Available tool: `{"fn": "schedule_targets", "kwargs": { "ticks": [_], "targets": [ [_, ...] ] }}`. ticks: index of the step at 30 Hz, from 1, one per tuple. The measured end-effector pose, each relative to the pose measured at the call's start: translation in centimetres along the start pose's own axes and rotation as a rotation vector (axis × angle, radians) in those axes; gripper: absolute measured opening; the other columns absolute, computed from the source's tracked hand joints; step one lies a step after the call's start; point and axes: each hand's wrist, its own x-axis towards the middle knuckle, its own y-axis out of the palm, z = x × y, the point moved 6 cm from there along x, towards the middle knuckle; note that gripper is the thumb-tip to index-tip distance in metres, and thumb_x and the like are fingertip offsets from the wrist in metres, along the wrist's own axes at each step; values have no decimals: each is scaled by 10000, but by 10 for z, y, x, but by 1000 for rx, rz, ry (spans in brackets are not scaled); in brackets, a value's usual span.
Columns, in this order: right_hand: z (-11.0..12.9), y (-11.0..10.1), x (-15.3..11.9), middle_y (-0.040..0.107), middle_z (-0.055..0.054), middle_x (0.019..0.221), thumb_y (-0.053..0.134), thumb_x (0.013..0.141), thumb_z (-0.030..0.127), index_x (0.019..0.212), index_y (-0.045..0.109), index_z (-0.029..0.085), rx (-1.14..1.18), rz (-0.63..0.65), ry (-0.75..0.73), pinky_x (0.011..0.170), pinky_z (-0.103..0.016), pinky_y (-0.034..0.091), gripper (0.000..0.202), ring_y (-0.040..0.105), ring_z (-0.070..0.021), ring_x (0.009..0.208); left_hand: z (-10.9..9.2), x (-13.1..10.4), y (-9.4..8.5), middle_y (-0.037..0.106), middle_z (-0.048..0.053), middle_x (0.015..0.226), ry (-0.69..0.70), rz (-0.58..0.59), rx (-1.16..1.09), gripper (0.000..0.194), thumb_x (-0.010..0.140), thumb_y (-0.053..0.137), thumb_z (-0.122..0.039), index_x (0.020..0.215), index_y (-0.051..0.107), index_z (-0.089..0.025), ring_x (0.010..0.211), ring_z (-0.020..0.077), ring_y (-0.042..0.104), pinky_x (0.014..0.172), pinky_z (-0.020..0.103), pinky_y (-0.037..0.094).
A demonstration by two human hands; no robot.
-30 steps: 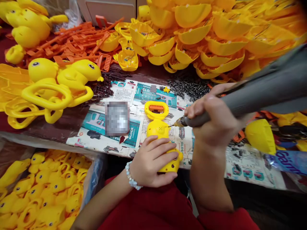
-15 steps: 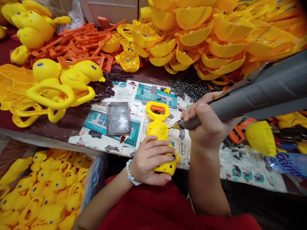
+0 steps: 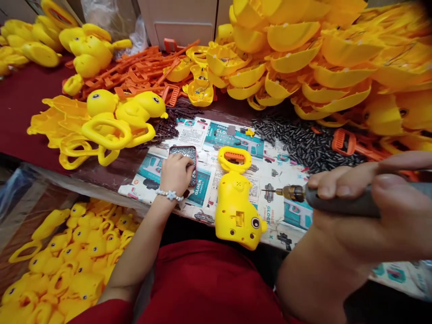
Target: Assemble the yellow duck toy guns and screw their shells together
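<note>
Yellow plastic fills the worktop (image 3: 20,103): a toy duck (image 3: 237,211) lies on its side on printed paper sheets (image 3: 270,166) at the near edge, its handle pointing toward the far edge and its eye facing up, with no hand on it. The person's left hand (image 3: 177,173) rests on a small tray of screws (image 3: 184,155) just left of the duck, fingers curled down into it; whether they pinch a screw I cannot tell. The right hand (image 3: 367,211) is wrapped tightly around a grey power screwdriver (image 3: 340,204), whose brass tip points left toward the duck and stops short of it, in the air above the paper. Loose black screws (image 3: 303,144) lie heaped behind the paper. Stacked yellow shell halves (image 3: 303,49) crowd the far right corner, orange parts (image 3: 135,72) and finished ducks (image 3: 118,117) sit toward the far left, and a bin of ducks (image 3: 67,265) stands below the near left edge.
</note>
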Motion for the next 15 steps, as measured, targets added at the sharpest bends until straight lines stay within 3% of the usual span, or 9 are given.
{"fn": "schedule_targets", "kwargs": {
  "ticks": [5,9,12,15],
  "targets": [
    [2,0,-2,454,98,422,476,530,154,739,567,212,-39,-15,-16,337,-251,333,236,330,-100,321,6,-1,-11,680,70,828,65,-142,-103,98,809,618,-187,749,692,-165,844,250,615,790,397,487],
    [9,6,-7,437,106,420,458,533,157,754,556,228,-56,-15,-40,332,-278,321,252,293,-113,325,2,-16,-24,737,68,888,117,-275,-376,115,813,604,-159,790,717,-154,845,208,680,828,359,540],
    [14,15,-18,444,97,449,461,568,159,811,571,218,-36,11,-24,358,-308,342,273,322,-119,349,-22,-33,-24,748,52,843,181,-222,-734,90,791,625,-128,777,712,-148,775,164,702,768,289,572],
    [17,25,-28,497,81,490,552,644,199,837,592,220,-3,155,49,379,-338,390,198,372,-115,365,-55,-48,-20,730,37,755,262,-102,-955,72,775,657,-98,730,688,-146,702,130,688,696,228,563]
  ]
}}
